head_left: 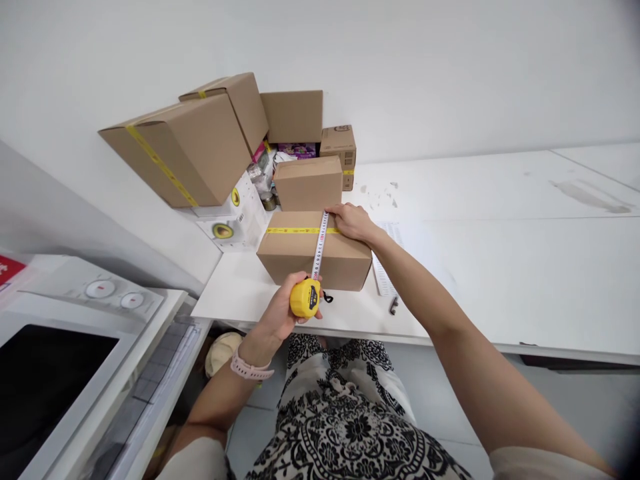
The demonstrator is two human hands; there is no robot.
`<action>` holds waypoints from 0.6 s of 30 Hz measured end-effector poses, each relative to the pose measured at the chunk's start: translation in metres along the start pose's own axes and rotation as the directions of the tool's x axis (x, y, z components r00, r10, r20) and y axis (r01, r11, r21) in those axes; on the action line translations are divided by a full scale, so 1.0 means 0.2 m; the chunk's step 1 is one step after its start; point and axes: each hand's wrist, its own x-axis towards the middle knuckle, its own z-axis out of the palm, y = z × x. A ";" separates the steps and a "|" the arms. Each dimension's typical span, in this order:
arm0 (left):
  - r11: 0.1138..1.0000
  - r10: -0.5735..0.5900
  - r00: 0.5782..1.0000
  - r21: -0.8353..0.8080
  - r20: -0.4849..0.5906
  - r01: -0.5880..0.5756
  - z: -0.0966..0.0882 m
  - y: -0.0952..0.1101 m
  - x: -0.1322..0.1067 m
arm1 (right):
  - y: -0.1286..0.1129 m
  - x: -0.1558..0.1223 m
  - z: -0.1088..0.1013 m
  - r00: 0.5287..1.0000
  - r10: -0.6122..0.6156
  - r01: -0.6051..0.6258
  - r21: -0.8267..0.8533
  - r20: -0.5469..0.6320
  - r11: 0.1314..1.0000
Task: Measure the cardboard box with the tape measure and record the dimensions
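A closed cardboard box (290,243) with yellow tape along its top sits near the table's front edge. My left hand (285,310) is closed round a yellow tape measure (303,298) just in front of the box. The white blade (319,250) runs out across the box top from front to back. At the far top edge, my right hand (351,220) pinches the blade's end against the box. A black wrist strap (327,297) hangs from the tape measure.
Behind stand a smaller box (309,183) and another carton (339,147). Stacked boxes (195,147) rise at the left on a white avocado-print carton (240,223). A printed sheet (383,277) and a dark pen-like item (394,306) lie right of the box. A microwave (60,360) stands lower left.
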 end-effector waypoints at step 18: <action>0.971 0.103 0.986 0.200 0.134 -0.129 0.02 -0.07 -0.07 | 0.04 -0.07 -0.11 0.905 0.256 0.179 0.850 -0.339 0.495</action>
